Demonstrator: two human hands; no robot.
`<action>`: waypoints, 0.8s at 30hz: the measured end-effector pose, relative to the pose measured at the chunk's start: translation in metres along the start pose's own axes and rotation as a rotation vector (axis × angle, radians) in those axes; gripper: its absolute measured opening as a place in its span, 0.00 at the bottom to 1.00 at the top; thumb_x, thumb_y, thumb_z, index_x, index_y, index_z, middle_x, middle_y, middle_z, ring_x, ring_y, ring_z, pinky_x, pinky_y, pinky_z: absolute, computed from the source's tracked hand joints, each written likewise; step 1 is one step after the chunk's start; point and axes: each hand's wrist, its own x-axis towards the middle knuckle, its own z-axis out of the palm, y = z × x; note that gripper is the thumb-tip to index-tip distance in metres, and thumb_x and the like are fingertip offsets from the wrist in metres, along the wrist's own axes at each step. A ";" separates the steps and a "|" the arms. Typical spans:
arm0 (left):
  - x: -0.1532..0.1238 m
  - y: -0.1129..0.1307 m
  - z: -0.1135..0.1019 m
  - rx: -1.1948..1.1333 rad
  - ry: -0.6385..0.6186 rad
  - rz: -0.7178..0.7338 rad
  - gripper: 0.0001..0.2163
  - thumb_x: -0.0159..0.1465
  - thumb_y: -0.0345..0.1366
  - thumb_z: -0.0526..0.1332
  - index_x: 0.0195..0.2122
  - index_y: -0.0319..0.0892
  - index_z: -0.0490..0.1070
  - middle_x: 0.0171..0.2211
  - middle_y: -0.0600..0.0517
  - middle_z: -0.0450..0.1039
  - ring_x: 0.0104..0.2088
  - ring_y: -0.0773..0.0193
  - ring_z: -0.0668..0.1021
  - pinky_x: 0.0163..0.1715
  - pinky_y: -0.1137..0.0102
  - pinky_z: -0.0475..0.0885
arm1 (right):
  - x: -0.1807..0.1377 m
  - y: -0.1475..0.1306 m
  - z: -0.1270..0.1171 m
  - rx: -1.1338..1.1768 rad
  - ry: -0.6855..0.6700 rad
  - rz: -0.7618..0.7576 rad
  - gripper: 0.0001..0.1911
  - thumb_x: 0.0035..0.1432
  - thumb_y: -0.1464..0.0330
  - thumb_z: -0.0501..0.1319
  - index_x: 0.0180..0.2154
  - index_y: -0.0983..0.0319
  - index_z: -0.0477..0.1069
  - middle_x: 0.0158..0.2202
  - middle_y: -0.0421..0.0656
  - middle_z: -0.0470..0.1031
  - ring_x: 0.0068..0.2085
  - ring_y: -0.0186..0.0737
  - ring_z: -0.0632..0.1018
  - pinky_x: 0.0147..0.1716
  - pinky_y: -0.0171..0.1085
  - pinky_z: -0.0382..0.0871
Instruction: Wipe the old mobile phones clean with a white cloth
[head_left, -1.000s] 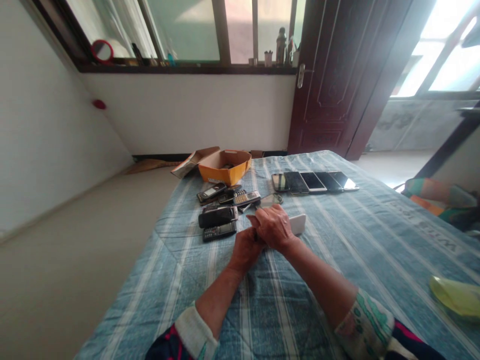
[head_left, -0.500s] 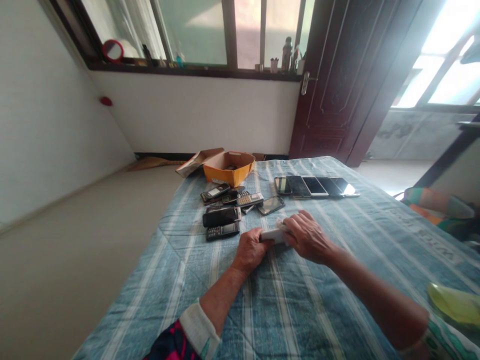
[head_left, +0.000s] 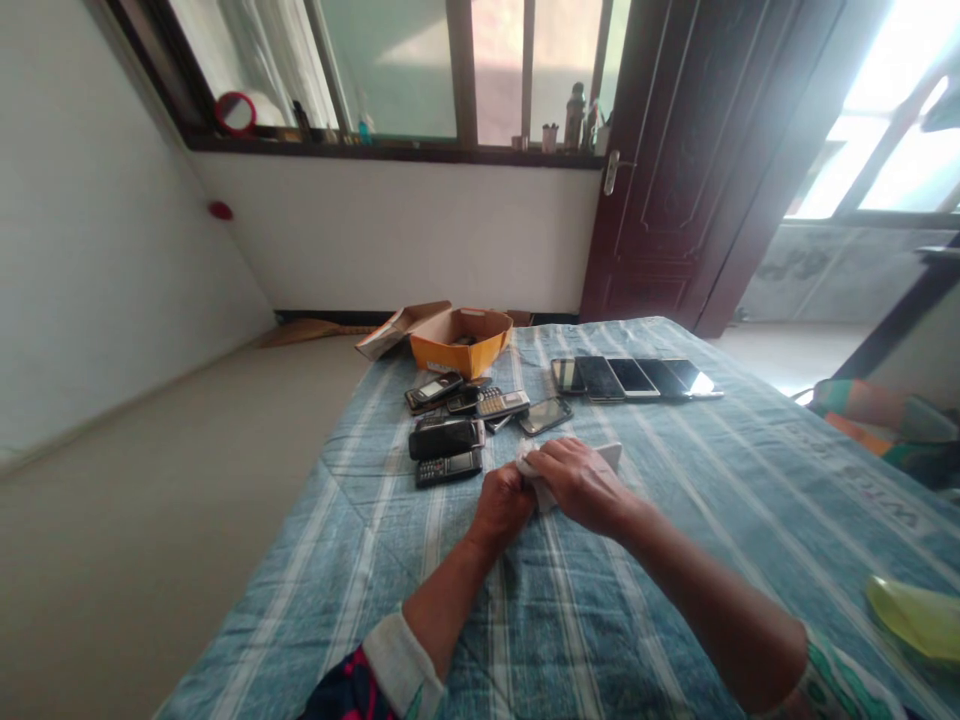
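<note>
My left hand (head_left: 502, 507) is closed round the near-left end of a white phone (head_left: 612, 455), held low over the bed. Only the phone's far right end shows past my fingers. My right hand (head_left: 579, 484) lies across the phone, fingers bent over a crumpled white tissue (head_left: 546, 498) pressed against it. The two hands meet at the phone's left end. Just beyond them lies a dark touchscreen phone (head_left: 546, 416). To the left is a heap of old keypad phones, with a black keypad phone (head_left: 450, 468) nearest me.
Several smartphones lie side by side at the back right, a white-framed smartphone (head_left: 631, 376) among them. An orange cardboard box (head_left: 457, 357) stands open at the bed's far edge. A striped blue bedspread (head_left: 360, 560) covers the bed. Something yellow-green (head_left: 915, 615) lies at right.
My right hand has slid left along the phone with the tissue, up to my left hand. The phone's right end now shows beyond my right hand. The view has shifted slightly.
</note>
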 end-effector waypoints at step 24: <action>-0.002 -0.009 0.002 -0.070 -0.008 0.003 0.07 0.55 0.36 0.58 0.23 0.40 0.68 0.22 0.55 0.68 0.26 0.66 0.69 0.28 0.73 0.64 | -0.012 -0.016 0.011 0.082 0.226 0.108 0.12 0.63 0.74 0.50 0.44 0.64 0.71 0.37 0.49 0.71 0.40 0.45 0.70 0.42 0.45 0.65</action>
